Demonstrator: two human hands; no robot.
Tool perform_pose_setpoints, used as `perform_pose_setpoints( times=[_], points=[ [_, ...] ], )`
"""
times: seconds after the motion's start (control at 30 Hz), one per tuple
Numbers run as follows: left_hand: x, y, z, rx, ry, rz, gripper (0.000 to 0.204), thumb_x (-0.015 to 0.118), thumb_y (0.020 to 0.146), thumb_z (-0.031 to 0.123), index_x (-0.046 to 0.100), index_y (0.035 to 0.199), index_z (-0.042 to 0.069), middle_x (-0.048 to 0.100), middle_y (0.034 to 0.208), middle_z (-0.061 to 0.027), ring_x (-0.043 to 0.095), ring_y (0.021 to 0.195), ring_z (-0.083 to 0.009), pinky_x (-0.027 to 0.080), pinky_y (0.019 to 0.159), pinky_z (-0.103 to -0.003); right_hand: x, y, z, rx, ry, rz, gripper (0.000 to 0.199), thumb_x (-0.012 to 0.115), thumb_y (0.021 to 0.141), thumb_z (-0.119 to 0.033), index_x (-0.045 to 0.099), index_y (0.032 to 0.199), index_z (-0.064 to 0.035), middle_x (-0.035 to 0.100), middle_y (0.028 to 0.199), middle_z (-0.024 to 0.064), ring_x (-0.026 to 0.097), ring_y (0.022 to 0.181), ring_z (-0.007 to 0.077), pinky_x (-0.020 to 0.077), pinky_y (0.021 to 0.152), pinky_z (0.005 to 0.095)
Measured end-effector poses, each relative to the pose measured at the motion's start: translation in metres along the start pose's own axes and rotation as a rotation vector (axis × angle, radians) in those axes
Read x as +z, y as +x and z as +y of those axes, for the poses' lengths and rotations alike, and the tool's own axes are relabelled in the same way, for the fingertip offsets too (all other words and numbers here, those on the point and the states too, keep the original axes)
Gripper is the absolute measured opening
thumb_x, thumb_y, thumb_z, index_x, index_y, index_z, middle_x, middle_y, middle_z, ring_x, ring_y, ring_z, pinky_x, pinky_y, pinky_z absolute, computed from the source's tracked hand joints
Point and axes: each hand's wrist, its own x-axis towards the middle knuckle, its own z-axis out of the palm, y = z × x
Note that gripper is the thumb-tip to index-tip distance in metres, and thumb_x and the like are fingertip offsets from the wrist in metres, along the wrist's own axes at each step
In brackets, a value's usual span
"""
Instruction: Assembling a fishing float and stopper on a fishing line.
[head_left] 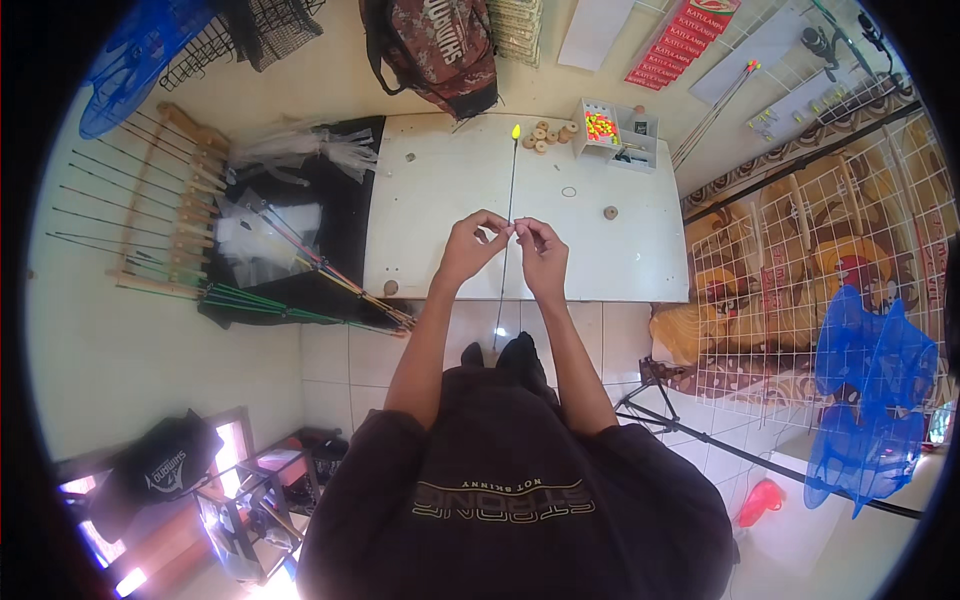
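Observation:
A slim dark fishing rod [513, 185] with a bright yellow bulb at its far end stands out lengthwise over the white table. Its thin near end runs past the table's front edge toward my feet. My left hand [474, 246] pinches it around mid-length with thumb and forefinger, the other fingers curled. My right hand [543, 252] meets it there from the other side, its fingertips closed against the rod. Whether some small part sits between the fingertips is too small to tell. Beyond my hands lie several round cork pieces [541, 137].
On the white table [440, 200] stands a divided tray [645, 150] with colourful beads; a lone cork [611, 212] lies right. Thin rods [330, 270] rest across a black cloth at left, beside a wooden rack [195, 215]. Blue netting [870, 390] hangs on a wire grid at right.

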Motion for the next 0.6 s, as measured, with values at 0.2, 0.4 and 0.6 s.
perform_pose_setpoints(
  times=[0.2, 0.4, 0.6],
  points=[
    [-0.003, 0.001, 0.003, -0.042, 0.019, -0.028, 0.014, 0.068, 0.08, 0.015, 0.065, 0.088, 0.005, 0.067, 0.084, -0.001, 0.06, 0.08, -0.0089, 0.044, 0.067, -0.024, -0.002, 0.006, -0.005, -0.062, -0.007, -0.066, 0.007, 0.056, 0.088, -0.001, 0.06, 0.092, 0.003, 0.064, 0.084, 0.0077, 0.06, 0.075, 0.0135, 0.0483, 0.071, 0.0253],
    [-0.004, 0.002, 0.004, -0.051, 0.029, -0.052, 0.013, 0.068, 0.081, 0.016, 0.067, 0.089, 0.005, 0.067, 0.085, -0.0008, 0.06, 0.08, -0.0089, 0.043, 0.067, -0.024, -0.007, 0.011, -0.004, -0.15, -0.062, -0.119, 0.008, 0.054, 0.087, 0.002, 0.059, 0.094, 0.0022, 0.059, 0.086, 0.0094, 0.059, 0.075, 0.0163, 0.0477, 0.071, 0.0271],
    [-0.003, 0.001, 0.006, -0.074, -0.02, -0.069, 0.015, 0.067, 0.083, 0.018, 0.067, 0.09, 0.005, 0.067, 0.087, -0.0007, 0.059, 0.082, -0.0093, 0.042, 0.068, -0.024, -0.015, 0.018, -0.005, -0.085, -0.059, -0.238, 0.007, 0.053, 0.088, 0.002, 0.057, 0.094, 0.0015, 0.054, 0.087, 0.0074, 0.057, 0.079, 0.0162, 0.0466, 0.075, 0.0272]
  ],
)
